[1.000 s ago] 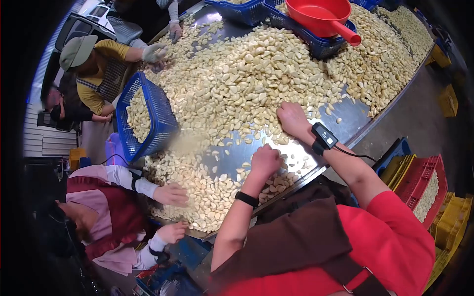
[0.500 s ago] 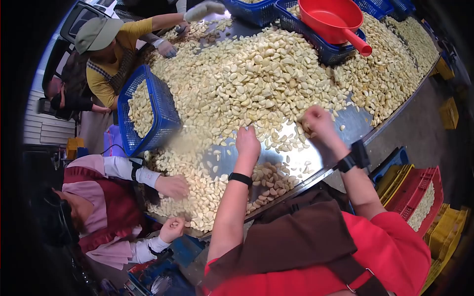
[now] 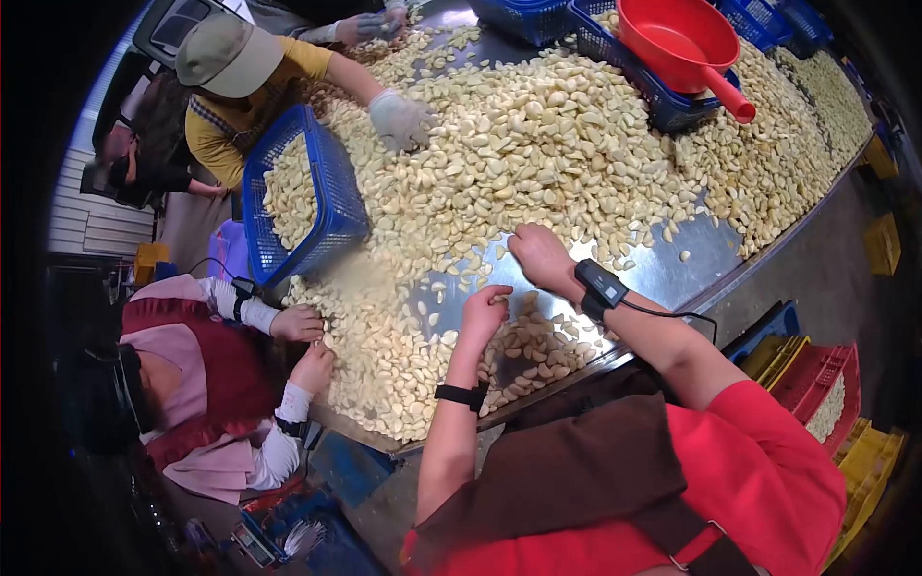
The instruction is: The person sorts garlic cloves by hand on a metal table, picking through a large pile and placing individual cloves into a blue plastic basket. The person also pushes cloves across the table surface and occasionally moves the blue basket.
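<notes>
Peeled garlic cloves (image 3: 538,144) lie in a large heap on the metal table (image 3: 663,264). At the near side of the heap my right hand (image 3: 541,257) is closed, fingertips down among loose cloves; whatever lies in the fingers is hidden. Just left of it and nearer my body, my left hand (image 3: 483,315) is held with its fingers curled together, over the bare metal and scattered cloves. What it pinches is too small to make out. A smaller group of cloves (image 3: 543,350) sits close to the table's near edge, below both hands.
A blue basket (image 3: 336,206) of cloves stands at the left. A red dipper (image 3: 677,43) rests on another blue basket (image 3: 684,115) at the back. Co-workers' hands, one in a pale glove (image 3: 401,120), work left and behind. Crates (image 3: 816,384) stand at right.
My right hand has moved left to the cloves near my left hand. My left hand has drawn back toward me. A co-worker's gloved hand has come down onto the heap.
</notes>
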`<state>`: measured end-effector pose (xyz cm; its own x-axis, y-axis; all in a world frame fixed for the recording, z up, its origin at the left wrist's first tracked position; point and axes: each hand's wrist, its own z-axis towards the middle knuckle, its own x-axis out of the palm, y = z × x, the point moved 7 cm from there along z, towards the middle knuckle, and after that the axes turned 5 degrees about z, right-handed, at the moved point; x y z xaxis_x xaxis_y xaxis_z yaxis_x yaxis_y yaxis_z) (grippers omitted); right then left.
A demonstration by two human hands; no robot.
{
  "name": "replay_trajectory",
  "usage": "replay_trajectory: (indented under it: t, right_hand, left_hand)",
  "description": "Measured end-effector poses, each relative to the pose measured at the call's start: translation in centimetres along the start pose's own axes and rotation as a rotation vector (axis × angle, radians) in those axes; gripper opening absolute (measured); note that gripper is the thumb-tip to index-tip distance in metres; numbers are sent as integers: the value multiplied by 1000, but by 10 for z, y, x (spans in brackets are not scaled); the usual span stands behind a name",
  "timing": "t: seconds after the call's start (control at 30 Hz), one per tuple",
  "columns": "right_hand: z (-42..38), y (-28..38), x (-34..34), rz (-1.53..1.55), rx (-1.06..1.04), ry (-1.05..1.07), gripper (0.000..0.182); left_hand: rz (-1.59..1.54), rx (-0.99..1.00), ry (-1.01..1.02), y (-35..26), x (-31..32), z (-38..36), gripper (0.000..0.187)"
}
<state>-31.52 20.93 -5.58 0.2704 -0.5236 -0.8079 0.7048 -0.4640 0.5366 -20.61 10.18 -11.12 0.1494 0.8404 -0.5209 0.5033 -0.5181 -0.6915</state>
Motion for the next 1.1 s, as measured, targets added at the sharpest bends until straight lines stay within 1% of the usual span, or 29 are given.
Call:
replay_trajectory:
  t: [0.03, 0.07, 0.13, 0.17, 0.2, 0.27, 0.3, 0.37, 0.4, 0.43, 0.47, 0.5, 0.57, 0.6, 0.67, 0.7, 0.73, 0.8, 0.83, 0.9, 0.93, 1.0, 1.03, 1.07, 1.1]
  right_hand:
    - [1, 0, 0, -29, 4, -7, 7]
    - [-1, 1, 1, -57, 9, -11, 8]
    - [-3, 4, 0, -57, -2, 10, 9]
    - [-4, 3, 1, -69, 42, 31, 8]
    - [-4, 2, 4, -83, 89, 48, 8]
    - [-4, 6, 10, -105, 90, 41, 8]
    - [-4, 6, 15, -134, 106, 54, 9]
    - [-4, 9, 16, -166, 118, 65, 11]
    - [-3, 8, 15, -106, 157, 105, 14]
    - [-2, 6, 14, -47, 197, 141, 17]
    - [-2, 5, 9, -53, 191, 136, 17]
    - [-6, 2, 7, -24, 218, 175, 20]
    - [-14, -3, 8, 14, 276, 263, 27]
    - [-15, -5, 7, 14, 273, 265, 27]
    - [-19, -7, 9, 113, 278, 300, 25]
    - [-17, -7, 9, 149, 288, 359, 18]
    - [-13, -6, 6, 147, 288, 360, 18]
    - [9, 2, -8, 191, 230, 204, 12]
    - [27, 13, -23, 139, 173, 108, 14]
    - [65, 22, -44, 26, 118, -52, 20]
    - [80, 18, -50, -41, 164, -143, 30]
    - [101, 13, -37, -184, 284, -108, 39]
    - [104, 19, -15, -237, 198, -54, 41]
    - [102, 23, 12, -291, 115, 1, 44]
    - [97, 29, 34, -271, 78, 16, 43]
  left_hand:
    - [-229, -101, 113, 1, -3, -8, 28]
    - [-236, -108, 103, 4, -11, -12, 28]
    - [-762, -147, 45, 5, -26, -13, 23]
    - [-825, -137, -14, 5, -38, -12, 22]
    - [-823, -137, -23, 9, -47, -4, 22]
    - [-615, -114, -332, 28, -76, 18, 19]
    - [-615, -114, -335, 28, -78, 32, 19]
    - [140, -15, -536, 4, -95, 49, 16]
    - [137, -11, -543, -1, -92, 49, 16]
    - [366, 38, -605, -18, -90, 48, 12]
    - [593, 85, -661, -35, -88, 47, 10]
    - [611, 42, -640, -36, -86, 50, 9]
    - [608, 22, -641, -37, -85, 47, 9]
    - [613, 4, -635, -34, -85, 46, 9]
    - [608, 5, -619, -31, -86, 45, 9]
    - [602, 9, -604, -29, -86, 45, 9]
    - [600, 10, -604, -26, -87, 45, 9]
    - [652, 113, -570, -25, -81, 47, 11]
    - [651, 109, -570, -24, -79, 46, 11]
    - [663, 182, -496, -24, -66, 43, 13]
    - [669, 179, -494, -24, -61, 38, 13]
    - [604, 113, -488, -21, -56, 33, 13]
    - [537, 66, -530, -1, -57, 37, 13]
    - [499, 19, -593, 6, -69, 27, 13]
    - [455, -25, -662, 13, -87, 18, 13]
